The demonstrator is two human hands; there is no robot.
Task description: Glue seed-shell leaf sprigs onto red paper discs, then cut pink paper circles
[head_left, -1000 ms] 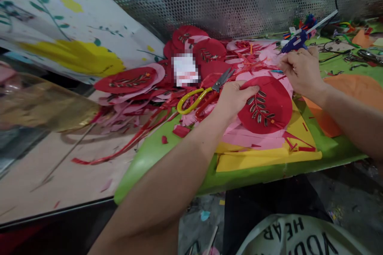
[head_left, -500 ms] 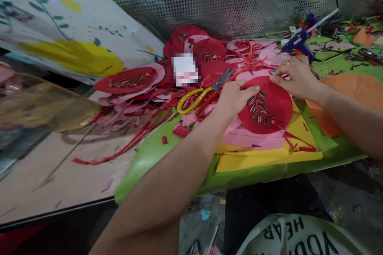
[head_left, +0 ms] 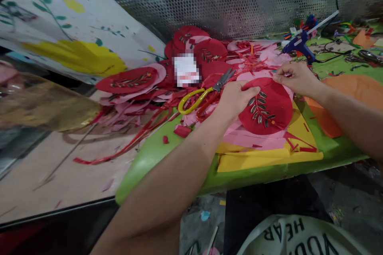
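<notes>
At the left, a crinkled, translucent gold wrapper [head_left: 44, 105] hangs above a beige board [head_left: 92, 177]. Rightward, a round red paper piece with a seed-patterned sprig [head_left: 128, 79] lies among pink and red scraps near a blurred white card [head_left: 184, 67]. Scissors with yellow and red handles and dark blades [head_left: 194, 101] lie open beside the left hand [head_left: 235, 97]. Its thumb lies on the upper left of a red paper disc with a dark leafy sprig [head_left: 269, 107]; whether the fingers pinch it from beneath, I cannot tell. The disc rests on pink paper over a yellow sheet [head_left: 254, 161], near the front edge of the green table [head_left: 143, 171]. At the disc's upper right rim, the right hand [head_left: 275, 79] has thumb and forefinger pressed together; anything between them is too small to tell. Beyond it is a blue glue gun [head_left: 300, 46]; orange paper [head_left: 359, 91] lies under the right forearm.
</notes>
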